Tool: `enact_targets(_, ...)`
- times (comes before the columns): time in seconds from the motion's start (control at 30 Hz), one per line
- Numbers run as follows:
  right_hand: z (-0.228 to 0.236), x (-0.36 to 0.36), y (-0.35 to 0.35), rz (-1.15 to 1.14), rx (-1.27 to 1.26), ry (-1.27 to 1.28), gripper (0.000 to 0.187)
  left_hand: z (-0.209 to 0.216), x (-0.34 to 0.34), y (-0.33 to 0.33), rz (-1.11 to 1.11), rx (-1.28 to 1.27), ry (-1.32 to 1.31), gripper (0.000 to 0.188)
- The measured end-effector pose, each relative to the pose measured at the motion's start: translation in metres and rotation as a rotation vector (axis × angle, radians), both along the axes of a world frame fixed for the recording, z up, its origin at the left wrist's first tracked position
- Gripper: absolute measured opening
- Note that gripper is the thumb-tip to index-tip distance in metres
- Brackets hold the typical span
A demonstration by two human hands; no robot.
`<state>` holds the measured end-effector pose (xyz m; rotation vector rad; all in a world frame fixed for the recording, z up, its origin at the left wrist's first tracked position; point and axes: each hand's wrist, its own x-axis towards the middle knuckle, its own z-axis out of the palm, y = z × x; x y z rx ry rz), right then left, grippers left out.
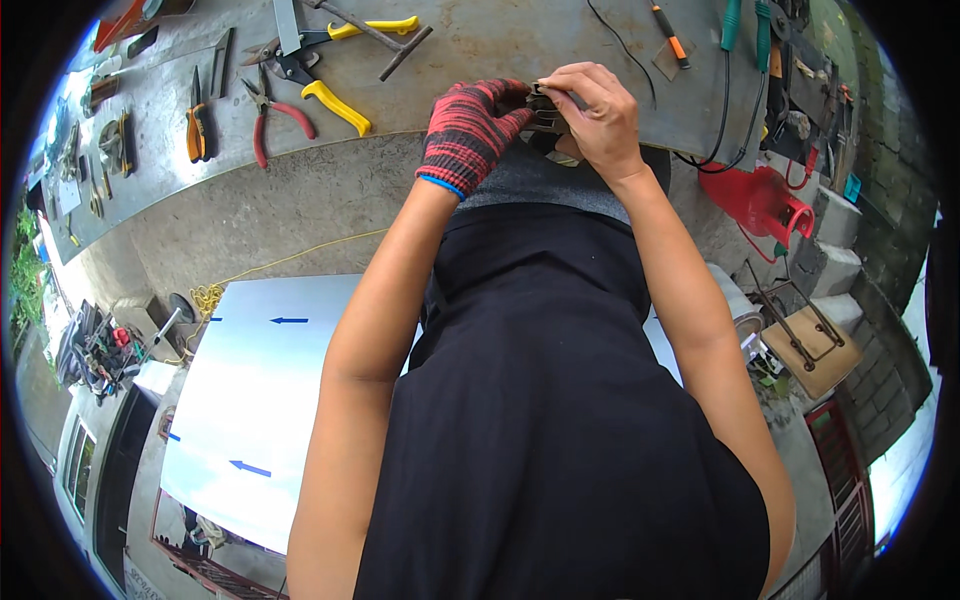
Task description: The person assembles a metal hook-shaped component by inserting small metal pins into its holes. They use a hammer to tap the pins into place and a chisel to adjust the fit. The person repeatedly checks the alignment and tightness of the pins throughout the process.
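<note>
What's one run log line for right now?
left hand: gloved, holding small metal part; right hand: bare, holding same part; workbench: red-handled pliers

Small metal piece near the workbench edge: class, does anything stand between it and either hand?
Nothing visible does: the left hand, in a red-and-black glove, and the bare right hand both have fingers on the small metal piece. The yellow-handled snips lie to the left on the workbench, apart from both hands.
</note>
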<state>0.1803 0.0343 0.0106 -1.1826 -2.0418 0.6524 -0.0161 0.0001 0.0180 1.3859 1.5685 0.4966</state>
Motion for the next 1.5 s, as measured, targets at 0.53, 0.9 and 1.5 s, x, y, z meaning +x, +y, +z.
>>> enact_targets(0.53,-0.001,-0.001,0.004,0.019,-0.004,-0.020,0.013,0.007,0.001,0.015,0.099,-0.145,-0.076,0.034)
enact_targets(0.9,-0.006,0.003,0.006,0.024,0.026,-0.003,0.014,0.009,0.005,0.025,0.082,-0.176,-0.039,0.049)
enact_targets(1.5,0.011,0.046,-0.010,-0.360,-0.174,0.209,0.014,0.010,-0.001,0.032,0.090,-0.231,-0.071,0.042)
